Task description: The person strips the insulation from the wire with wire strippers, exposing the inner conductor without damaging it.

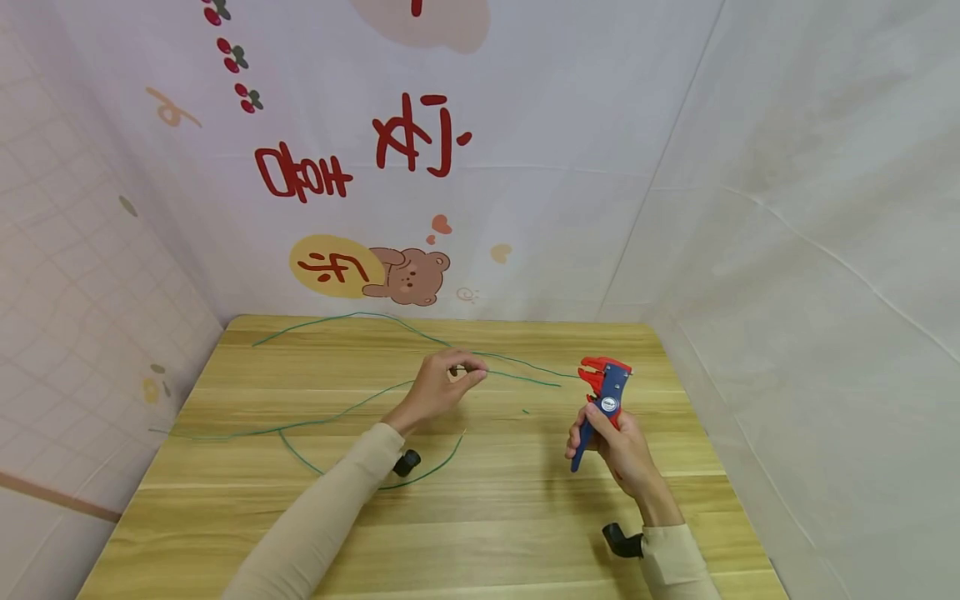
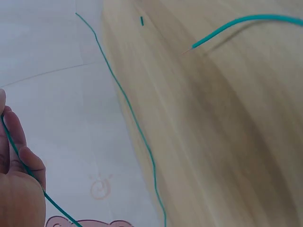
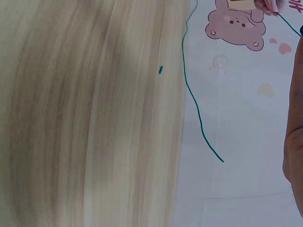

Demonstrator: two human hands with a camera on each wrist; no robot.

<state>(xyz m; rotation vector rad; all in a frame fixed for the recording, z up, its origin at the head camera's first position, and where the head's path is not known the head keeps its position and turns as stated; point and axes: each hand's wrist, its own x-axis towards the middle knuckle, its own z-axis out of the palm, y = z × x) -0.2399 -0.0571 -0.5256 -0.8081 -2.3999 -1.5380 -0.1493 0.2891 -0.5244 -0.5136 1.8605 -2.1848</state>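
- Fingers of the left hand (image 1: 435,383) are curled, the thumb close to the index, with a green wire (image 2: 63,209) held in them.
- Fingers of the right hand (image 1: 622,446) are wrapped round the handles of one red-and-blue wire stripper (image 1: 606,392); its red jaws look parted.
- The held wire runs toward those jaws; whether its tip lies between them I cannot tell.
- Likely trouble: a loose hold could let so thin a wire slide or swing aside, and a hard squeeze at a bad angle could nick the copper.
- Just nearer the person, a second green wire (image 2: 154,165) ends close to the stripper and might be caught by mistake.
- A third green length (image 2: 255,17), bare copper at its tip, passes behind the left sleeve (image 1: 322,517) in the head view; a shift of that arm could drag it. Whether it joins the second wire is unclear.
- Counted: three visible strands, one bared end in sight, one green snippet (image 1: 526,411) on one wooden table (image 1: 510,533), two black pieces (image 1: 407,462) at the wrists, and one bear (image 1: 412,277) printed on the backdrop (image 1: 562,208) behind.
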